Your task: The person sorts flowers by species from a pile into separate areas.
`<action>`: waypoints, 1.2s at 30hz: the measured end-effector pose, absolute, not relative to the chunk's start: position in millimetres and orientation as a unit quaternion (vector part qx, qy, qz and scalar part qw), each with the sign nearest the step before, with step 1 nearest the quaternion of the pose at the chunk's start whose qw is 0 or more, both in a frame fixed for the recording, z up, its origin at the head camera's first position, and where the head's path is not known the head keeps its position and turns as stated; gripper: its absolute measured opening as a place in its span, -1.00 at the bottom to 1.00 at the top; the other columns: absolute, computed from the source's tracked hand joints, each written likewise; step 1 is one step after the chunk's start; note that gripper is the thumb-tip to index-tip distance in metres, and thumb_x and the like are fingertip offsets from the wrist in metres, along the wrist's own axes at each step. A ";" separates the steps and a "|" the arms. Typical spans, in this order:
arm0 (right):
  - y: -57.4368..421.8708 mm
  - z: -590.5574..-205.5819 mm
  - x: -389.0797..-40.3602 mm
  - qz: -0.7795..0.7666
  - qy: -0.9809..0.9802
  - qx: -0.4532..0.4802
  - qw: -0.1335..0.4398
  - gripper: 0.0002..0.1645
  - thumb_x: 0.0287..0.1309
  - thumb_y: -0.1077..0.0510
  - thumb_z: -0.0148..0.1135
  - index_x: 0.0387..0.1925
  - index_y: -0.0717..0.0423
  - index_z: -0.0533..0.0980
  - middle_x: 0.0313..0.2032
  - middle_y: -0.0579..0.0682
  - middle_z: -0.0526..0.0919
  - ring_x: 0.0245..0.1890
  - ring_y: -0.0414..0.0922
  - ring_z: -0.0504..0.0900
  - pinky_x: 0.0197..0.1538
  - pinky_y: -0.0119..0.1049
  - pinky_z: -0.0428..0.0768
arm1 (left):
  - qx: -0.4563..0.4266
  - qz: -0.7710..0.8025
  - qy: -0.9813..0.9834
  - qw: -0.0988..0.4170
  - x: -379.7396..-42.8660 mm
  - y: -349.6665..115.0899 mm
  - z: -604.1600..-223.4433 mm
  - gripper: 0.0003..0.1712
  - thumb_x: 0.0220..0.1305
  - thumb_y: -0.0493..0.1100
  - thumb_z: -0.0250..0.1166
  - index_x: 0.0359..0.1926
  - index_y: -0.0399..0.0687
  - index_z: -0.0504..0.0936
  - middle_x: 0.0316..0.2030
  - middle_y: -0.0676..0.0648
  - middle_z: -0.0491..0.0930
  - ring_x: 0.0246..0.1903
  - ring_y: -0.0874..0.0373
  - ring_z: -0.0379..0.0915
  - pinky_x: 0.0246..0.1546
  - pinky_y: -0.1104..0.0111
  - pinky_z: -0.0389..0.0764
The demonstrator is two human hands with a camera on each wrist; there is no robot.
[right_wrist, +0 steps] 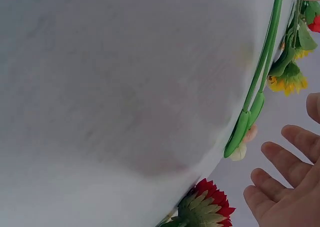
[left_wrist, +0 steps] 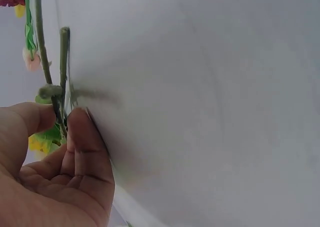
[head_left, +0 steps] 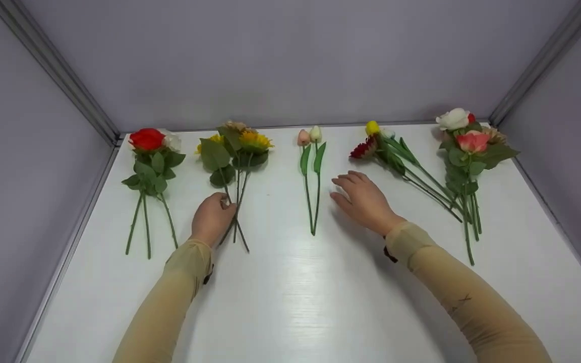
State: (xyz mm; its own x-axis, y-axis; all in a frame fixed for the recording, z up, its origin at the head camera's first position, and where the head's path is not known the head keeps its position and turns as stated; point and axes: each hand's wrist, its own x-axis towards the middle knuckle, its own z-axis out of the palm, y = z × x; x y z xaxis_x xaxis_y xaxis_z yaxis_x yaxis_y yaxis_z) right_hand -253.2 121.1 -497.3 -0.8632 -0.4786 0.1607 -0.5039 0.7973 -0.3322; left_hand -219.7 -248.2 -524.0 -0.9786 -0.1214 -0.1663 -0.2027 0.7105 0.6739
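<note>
Sunflowers (head_left: 253, 142) lie left of centre on the tabletop (head_left: 270, 292), fingers of the left hand (head_left: 212, 220) pinching their stems (head_left: 243, 237). Right hand (head_left: 363, 201) is free, fingers spread, just right of the tulips (head_left: 304, 138). Probably light, stiffish stems, delicate blooms (head_left: 260, 139), so I'd grab low.

HEAD: from above, well back, facing 12 o'clock and down across the glossy white flat table (head_left: 250, 317) | LEFT WRIST: close-up, rolled sideways, bare left hand (left_wrist: 75, 187) at 8 o'clock | RIGHT WRIST: close-up, rolled, bare right hand (right_wrist: 292, 192) at 4 | SHARED, HEAD/RIGHT WRIST: slender pink-budded green-leaved tulip (head_left: 304, 162)
</note>
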 end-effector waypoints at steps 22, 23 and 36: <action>138.4 -498.9 -255.7 0.169 -0.953 0.250 0.033 -0.46 0.54 -0.06 0.09 0.29 0.25 0.52 0.24 0.19 0.58 0.38 0.21 0.36 0.45 0.06 0.26 | -0.090 0.358 0.929 0.017 -217.7 -250.0 -520.0 -0.32 0.52 0.10 0.14 0.39 -0.33 0.41 0.06 -0.30 0.52 0.05 -0.18 0.51 0.07 0.00 0.53; 141.8 -498.6 -256.6 0.171 -0.953 0.249 0.038 -0.47 0.53 -0.05 0.10 0.28 0.26 0.53 0.23 0.20 0.58 0.36 0.21 0.37 0.44 0.06 0.28 | -0.085 0.353 0.932 0.000 -217.9 -248.5 -518.8 -0.32 0.52 0.09 0.16 0.40 -0.31 0.40 0.09 -0.31 0.49 0.06 -0.19 0.49 0.07 -0.01 0.52; 236.3 -482.4 -274.7 0.241 -0.965 0.066 0.080 -0.68 0.46 0.19 0.09 -0.03 0.35 0.64 -0.07 0.31 0.67 -0.03 0.25 0.58 0.07 0.20 0.51 | 0.223 0.219 0.949 -0.042 -189.9 -141.5 -496.9 -0.21 0.49 0.08 0.22 0.59 -0.02 0.17 0.53 -0.16 0.17 0.51 -0.13 0.02 0.52 0.05 0.01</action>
